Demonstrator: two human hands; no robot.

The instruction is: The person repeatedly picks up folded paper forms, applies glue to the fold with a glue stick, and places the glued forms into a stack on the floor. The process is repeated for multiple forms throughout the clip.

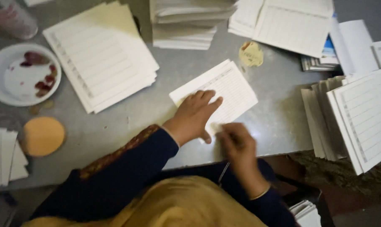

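A yellow cloth fills the bottom of the view, nearest the camera, with dark blue sleeves rising out of it. The left sleeve carries a patterned band along its edge and runs up and to the right to the left hand, which lies flat, palm down, fingers together and stretched forward, pressing on the near part of a small stack of ruled sheets. The right hand sits just beside it at the stack's near corner; it is blurred, fingers curled in, and whether it pinches the paper's edge cannot be told. A thin bangle rings the right wrist.

The ruled sheets lie tilted on the grey tabletop, near its front edge, about mid-frame. To the left on the tabletop rests a round orange pad, and beyond it a white plate smeared with dark red. A larger pile of ruled paper lies angled beside the plate. At the right edge another ruled pile overhangs the tabletop. Just beyond the small stack sits a yellowish scrap. Farthest off, tall stacks of paper and more ruled sheets line the back.
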